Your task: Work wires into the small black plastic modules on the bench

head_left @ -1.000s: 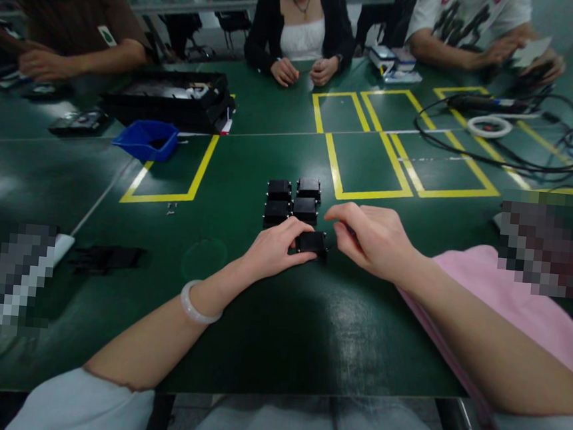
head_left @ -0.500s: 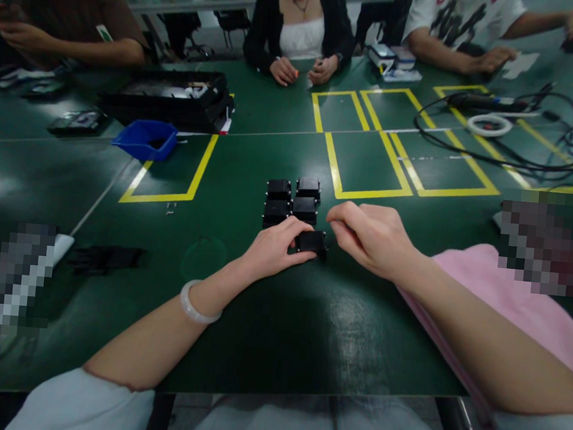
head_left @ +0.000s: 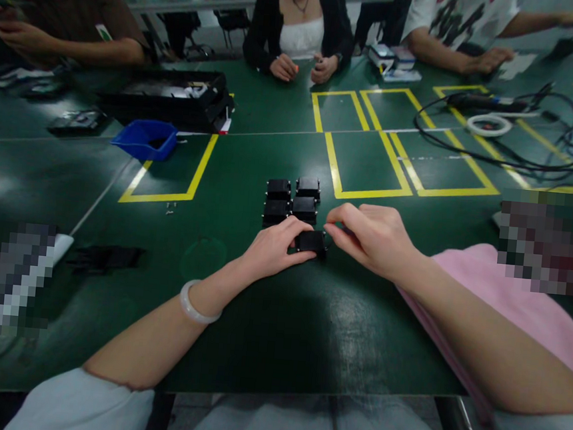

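Observation:
My left hand (head_left: 276,246) grips a small black rectangular block (head_left: 311,241) by its sides, thumb at the near edge and fingers at the far edge. The block rests on the green table and has small bright pins or screw heads at its ends. My right hand (head_left: 372,239) is closed in a pinch at the block's right end; whatever lies between its fingertips is too small to make out. Just beyond my left hand, several similar black blocks (head_left: 304,208) stand close together in two rows.
Small screws (head_left: 170,209) lie left, near a blue bin (head_left: 147,139) and a black tray (head_left: 171,98). Dark parts (head_left: 105,259) are at near left, pink cloth (head_left: 482,272) under my right forearm. Cables (head_left: 502,160) lie far right. Other people sit across the green table (head_left: 256,333).
My right hand has shifted very slightly left toward the block's end. My left hand and the block stay put. Across the table, a person's outstretched hand has let go of a dark object.

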The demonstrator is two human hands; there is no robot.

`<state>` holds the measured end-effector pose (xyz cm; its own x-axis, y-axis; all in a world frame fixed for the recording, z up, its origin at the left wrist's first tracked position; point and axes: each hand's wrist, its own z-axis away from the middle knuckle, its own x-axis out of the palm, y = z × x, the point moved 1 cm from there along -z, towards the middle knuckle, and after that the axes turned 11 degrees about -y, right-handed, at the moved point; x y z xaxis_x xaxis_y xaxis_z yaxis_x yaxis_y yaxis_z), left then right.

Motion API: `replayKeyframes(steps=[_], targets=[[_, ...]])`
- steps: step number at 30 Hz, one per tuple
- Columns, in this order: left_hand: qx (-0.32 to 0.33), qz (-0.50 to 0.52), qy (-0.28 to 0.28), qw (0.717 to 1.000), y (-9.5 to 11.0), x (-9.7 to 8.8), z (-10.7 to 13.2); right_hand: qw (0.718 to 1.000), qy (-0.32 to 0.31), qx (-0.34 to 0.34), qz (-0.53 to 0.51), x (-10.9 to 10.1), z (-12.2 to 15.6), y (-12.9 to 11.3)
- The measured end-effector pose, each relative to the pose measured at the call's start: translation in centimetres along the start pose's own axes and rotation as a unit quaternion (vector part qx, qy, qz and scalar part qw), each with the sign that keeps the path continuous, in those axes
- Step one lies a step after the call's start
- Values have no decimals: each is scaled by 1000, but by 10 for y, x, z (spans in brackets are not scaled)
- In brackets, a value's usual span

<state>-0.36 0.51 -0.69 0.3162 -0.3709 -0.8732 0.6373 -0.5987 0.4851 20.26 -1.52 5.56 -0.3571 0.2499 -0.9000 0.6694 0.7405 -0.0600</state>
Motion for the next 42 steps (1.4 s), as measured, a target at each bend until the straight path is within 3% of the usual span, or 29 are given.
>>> replayKeyframes(steps=[25, 33, 42], targets=[[2, 0, -1, 1000, 0, 0, 0, 1000, 9, 7, 14, 2, 1, 0], [3, 2, -1, 1000, -1, 1, 1, 1000, -23, 5, 7, 0, 1, 0], [4, 3, 3, 1000, 0, 0, 0, 1000, 1, 7, -11, 1, 0, -1]])
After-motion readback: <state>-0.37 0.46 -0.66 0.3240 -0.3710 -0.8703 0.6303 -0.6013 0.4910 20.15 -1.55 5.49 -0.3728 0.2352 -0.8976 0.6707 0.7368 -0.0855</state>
